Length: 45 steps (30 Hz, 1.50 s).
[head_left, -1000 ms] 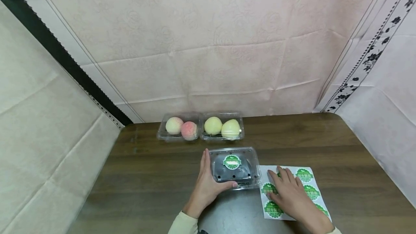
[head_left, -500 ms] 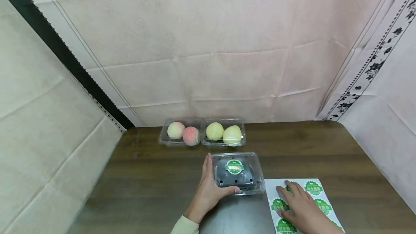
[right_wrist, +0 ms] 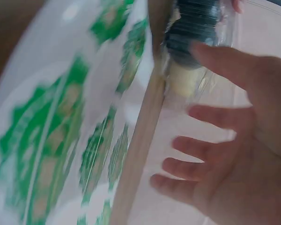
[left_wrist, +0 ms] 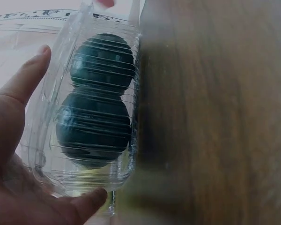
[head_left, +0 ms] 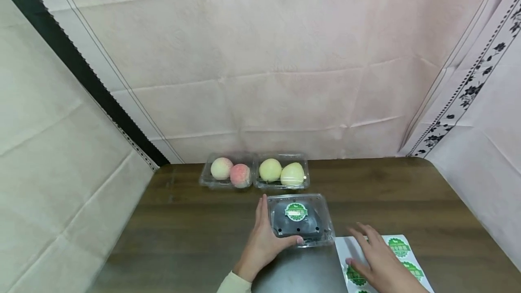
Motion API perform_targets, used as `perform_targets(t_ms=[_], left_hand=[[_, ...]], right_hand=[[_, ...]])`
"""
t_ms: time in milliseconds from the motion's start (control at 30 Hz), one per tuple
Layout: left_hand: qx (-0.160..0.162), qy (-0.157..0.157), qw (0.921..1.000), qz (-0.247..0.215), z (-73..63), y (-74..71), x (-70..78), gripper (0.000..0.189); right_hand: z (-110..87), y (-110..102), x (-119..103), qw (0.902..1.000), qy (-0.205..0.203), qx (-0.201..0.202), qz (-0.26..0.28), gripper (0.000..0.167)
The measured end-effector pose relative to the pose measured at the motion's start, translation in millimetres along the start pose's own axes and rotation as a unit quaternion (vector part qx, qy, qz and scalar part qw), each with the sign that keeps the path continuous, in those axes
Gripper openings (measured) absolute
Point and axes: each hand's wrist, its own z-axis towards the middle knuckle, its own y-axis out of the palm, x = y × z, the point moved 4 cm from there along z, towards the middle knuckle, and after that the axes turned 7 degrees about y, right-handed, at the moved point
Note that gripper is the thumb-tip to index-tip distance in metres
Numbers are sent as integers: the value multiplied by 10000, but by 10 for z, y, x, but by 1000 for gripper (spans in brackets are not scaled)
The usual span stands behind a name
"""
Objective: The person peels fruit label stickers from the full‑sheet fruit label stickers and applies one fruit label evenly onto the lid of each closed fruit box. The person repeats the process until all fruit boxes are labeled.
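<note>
A lidded clear plastic clamshell box stands in the middle of the table, a green-and-white round sticker on its lid. Two dark round fruits show through its ribbed side in the left wrist view. My left hand holds the box at its near left corner, fingers along the left side and thumb across the front. To the right lies a white sheet of green round stickers. Over it hovers my right hand, fingers spread and holding nothing; the right wrist view shows the sheet beside the hand.
Behind the box, two clear containers stand side by side near the table's back edge. One holds a pale peach and a pink peach, the other two yellow-green fruits. Pale cloth hangs around the table.
My right hand has lifted off the sticker sheet, which now sits farther right and nearer to me. My left hand keeps its hold on the box. The head view has shifted slightly.
</note>
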Motion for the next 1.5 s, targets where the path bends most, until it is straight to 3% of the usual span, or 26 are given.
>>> perform_targets(t_ms=[100, 233, 433, 633, 733, 867, 1100, 1500], left_hand=[[61, -39, 9999, -100, -22, -25, 25, 144], [222, -156, 9990, -350, -70, -107, 58, 131], [559, -187, 9911, -1191, -115, -205, 37, 89], [866, -232, 9820, -1664, -134, -246, -90, 50], [851, -300, 9753, -2017, -143, -233, -158, 40], [746, -414, 9690, -2320, -147, -206, -230, 36], [750, -411, 9602, -2658, -121, -202, -247, 35], [903, -411, 9590, -2656, -19, -157, -222, 32]], right_hand=[[50, -49, -99, 9941, 341, 9, 1027, 76], [137, -59, -205, 9756, 576, 51, 2118, 76], [281, 13, -246, 9535, 812, 159, 2898, 67], [328, 58, -251, 9219, 968, 352, 3735, 46], [339, 72, -252, 9053, 1127, 343, 4082, 39], [362, 102, -242, 8907, 1253, 303, 4359, 35], [416, 153, -226, 8892, 1181, 109, 4419, 33], [478, 107, -216, 8920, 1256, 223, 4337, 28]])
